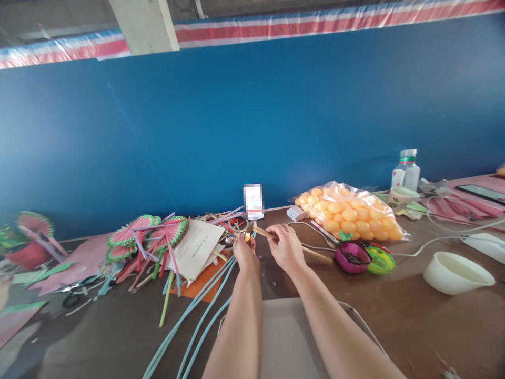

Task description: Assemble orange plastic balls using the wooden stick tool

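Note:
My left hand (pixel 246 255) is closed, its fingertips around a small yellow-orange ball (pixel 247 237). My right hand (pixel 287 247) grips the wooden handle of what looks like a hammer (pixel 319 256). The handle slants up to the left, and its dark head (pixel 250 226) is right by the ball; whether they touch I cannot tell. Just left of my left hand lies a shiny metal round object (pixel 229 240). Pale blue tubes (pixel 209 305) run from near that hand toward the table's front.
A clear bag of orange balls (pixel 349 215) lies right of my hands, behind a purple container (pixel 352 258) of small dark pieces. Farther right are a white bowl (pixel 453 273) and a bottle (pixel 406 171). Paper fans (pixel 132 231) and papers (pixel 195 247) pile up left. A blue partition (pixel 252 116) stands behind.

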